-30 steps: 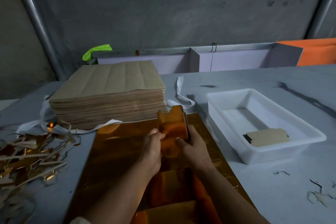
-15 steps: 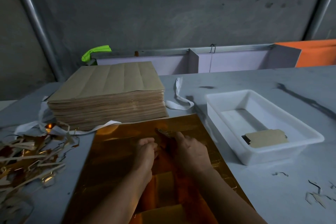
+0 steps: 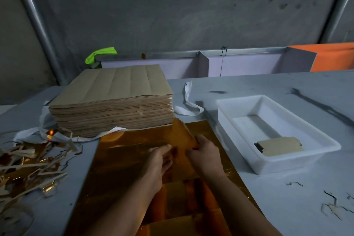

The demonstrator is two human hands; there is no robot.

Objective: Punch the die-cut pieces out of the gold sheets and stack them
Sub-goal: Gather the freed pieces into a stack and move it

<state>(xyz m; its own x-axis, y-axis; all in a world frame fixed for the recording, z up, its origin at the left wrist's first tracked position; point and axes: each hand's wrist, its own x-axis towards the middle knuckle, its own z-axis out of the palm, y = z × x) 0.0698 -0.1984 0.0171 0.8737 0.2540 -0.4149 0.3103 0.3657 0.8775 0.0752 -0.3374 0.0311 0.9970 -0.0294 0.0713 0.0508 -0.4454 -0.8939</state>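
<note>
Gold sheet [image 3: 122, 161] lies flat on grey table [image 3: 268, 86], near centre, long axis running near to far. Both hands work its far part: left hand [image 3: 159, 161] fingers curled down onto the foil, pinning it; right hand [image 3: 206, 156] pinching the right edge of a die-cut piece [image 3: 183, 136]. Piece is tilted up off the sheet, long axis pointing far-left toward the brown paper stack [image 3: 113, 101]. Whether it is fully free, can't tell. To do well: keep left hand pressing close to the cut line, peel slowly along the long axis so tabs snap clean and foil doesn't crease. White tray [image 3: 239, 101] to the right holds one finished piece [image 3: 280, 145], lying flat, long axis left-right. Scrap strips [image 3: 28, 165] heaped at left.
</note>
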